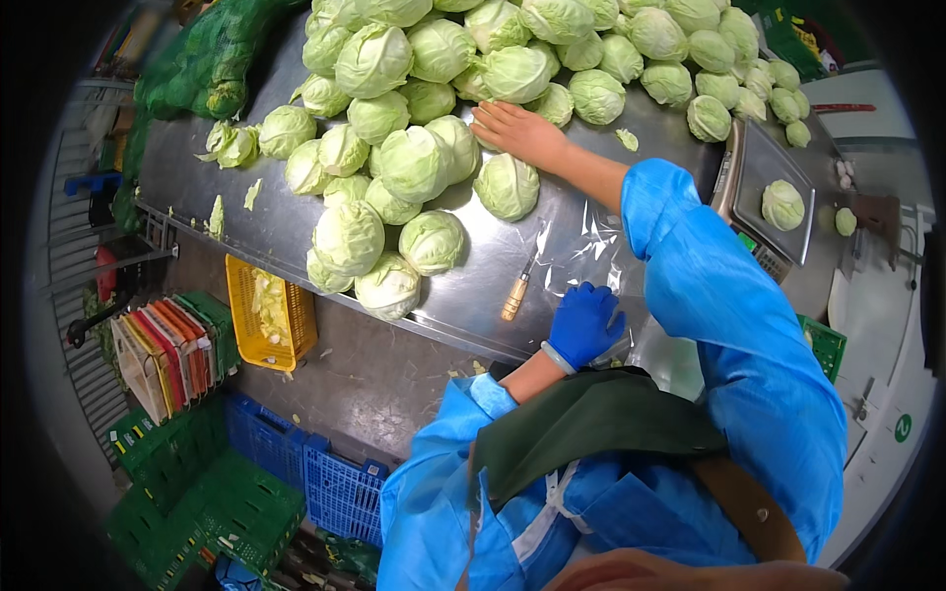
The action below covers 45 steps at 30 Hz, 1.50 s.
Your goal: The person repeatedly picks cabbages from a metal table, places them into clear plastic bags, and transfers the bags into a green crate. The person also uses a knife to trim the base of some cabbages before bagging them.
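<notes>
My right hand (519, 135) is bare and stretched over the steel table, fingers extended at the edge of the cabbage pile (443, 52). Its fingertips are by a pale green cabbage (515, 74), and it grips nothing that I can see. Just below the wrist sits a single cabbage (507, 187). My left hand (586, 325), in a blue glove, is low over the table's near edge beside clear plastic film (584, 255). Whether its fingers pinch the film is unclear. Left of the glove lies a wooden-handled knife (516, 297), its blade pointing away from me.
A bench scale (768, 192) at the right carries one cabbage (783, 205). A green net sack (207, 66) occupies the far left. On the floor stand a yellow crate (301, 325) with leaf scraps, blue crates (344, 487) and green crates (214, 510).
</notes>
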Available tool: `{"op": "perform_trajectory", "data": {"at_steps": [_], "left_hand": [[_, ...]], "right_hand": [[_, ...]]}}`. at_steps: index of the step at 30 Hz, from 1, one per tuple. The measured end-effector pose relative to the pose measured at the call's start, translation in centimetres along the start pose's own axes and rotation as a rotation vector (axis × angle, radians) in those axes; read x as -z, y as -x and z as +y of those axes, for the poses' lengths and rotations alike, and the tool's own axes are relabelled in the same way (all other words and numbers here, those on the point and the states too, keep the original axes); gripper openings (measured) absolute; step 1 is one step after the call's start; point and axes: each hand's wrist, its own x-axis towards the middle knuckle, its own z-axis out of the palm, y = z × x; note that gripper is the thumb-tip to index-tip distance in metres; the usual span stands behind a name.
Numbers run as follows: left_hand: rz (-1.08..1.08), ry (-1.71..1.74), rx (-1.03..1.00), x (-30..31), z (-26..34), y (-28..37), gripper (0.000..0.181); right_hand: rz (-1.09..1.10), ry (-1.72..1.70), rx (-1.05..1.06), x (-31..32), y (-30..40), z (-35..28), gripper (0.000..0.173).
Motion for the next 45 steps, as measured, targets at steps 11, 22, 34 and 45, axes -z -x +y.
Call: {"op": "perform_trajectory", "data": {"at_steps": [11, 22, 34, 45], "left_hand": [[-0.076, 0.209, -0.097, -3.5, -3.2, 2.5, 0.032], [-0.208, 0.232, 0.027, -4.4, -4.2, -0.5, 0.036], [-0.5, 0.013, -0.086, 0.5, 2.6, 0.4, 0.091], [-0.253, 0.398, 0.061, 5.5, 4.4, -1.6, 0.093]], "right_hand": [[-0.067, 0.074, 0.191, 3.4, 2.3, 1.6, 0.048], [0.235, -2.659, -1.104, 21.3, 19.3, -6.0, 0.094], [0.01, -1.654, -1.969, 23.2, 26.2, -19.0, 0.054], [-0.395, -1.063, -1.518, 28.4, 25.6, -7.6, 0.022]]}}
